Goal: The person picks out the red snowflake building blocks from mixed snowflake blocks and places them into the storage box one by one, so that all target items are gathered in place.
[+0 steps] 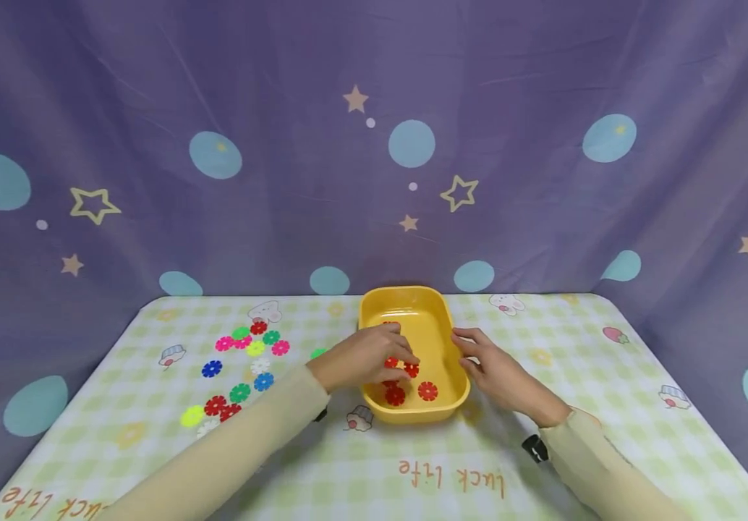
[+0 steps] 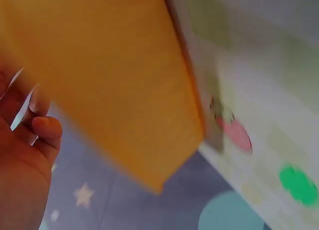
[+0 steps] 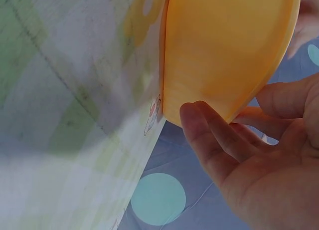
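A yellow plastic tray (image 1: 439, 340) stands on the table, with several red snowflake discs (image 1: 427, 391) lying on its bottom. My left hand (image 1: 374, 354) reaches over the tray's left rim, its fingers loosely bent above the discs, and a gap shows between thumb and fingers. In the left wrist view the tray's outer wall (image 2: 114, 85) blocks the discs from sight. At the tray's right side, my right hand (image 1: 491, 365) rests its fingertips against the outer wall. The right wrist view has its fingers (image 3: 214, 135) spread along that wall and the thumb close to the rim.
Left of the tray lie loose snowflake discs in several colours, among them a blue one (image 1: 212, 369), a yellow one (image 1: 192, 415) and a red one (image 1: 215, 405). A green disc (image 1: 318, 353) lies near my left forearm. A purple curtain (image 1: 296, 202) hangs behind the checked tablecloth (image 1: 543, 325).
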### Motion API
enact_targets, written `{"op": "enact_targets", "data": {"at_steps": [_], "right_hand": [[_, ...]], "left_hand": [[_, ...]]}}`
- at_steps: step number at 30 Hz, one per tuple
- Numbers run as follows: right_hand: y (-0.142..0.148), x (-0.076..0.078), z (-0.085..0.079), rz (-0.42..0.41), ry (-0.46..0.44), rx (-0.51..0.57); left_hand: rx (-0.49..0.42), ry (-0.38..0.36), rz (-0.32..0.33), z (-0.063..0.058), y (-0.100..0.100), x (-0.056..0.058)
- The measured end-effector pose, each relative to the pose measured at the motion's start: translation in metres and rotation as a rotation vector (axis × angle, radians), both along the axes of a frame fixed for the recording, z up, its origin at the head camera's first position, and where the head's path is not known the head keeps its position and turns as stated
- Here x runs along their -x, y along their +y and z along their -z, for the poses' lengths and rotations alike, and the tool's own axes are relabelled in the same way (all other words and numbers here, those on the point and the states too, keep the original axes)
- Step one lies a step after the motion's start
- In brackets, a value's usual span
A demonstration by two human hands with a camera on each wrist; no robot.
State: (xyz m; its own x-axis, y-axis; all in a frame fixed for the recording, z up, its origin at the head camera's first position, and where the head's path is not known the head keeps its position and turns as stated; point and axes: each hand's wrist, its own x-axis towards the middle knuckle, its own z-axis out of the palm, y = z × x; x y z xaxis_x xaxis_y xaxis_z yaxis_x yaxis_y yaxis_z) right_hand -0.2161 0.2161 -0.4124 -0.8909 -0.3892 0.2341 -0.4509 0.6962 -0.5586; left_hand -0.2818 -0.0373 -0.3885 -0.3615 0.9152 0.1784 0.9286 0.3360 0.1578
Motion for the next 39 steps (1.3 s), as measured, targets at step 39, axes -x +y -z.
{"op": "enact_targets", "data": {"at_steps": [39], "right_hand": [[0.001, 0.001, 0.005, 0.004, 0.063, -0.025]], "left_hand": [[0.215, -0.21, -0.461, -0.003, -0.221, -0.042]]}}
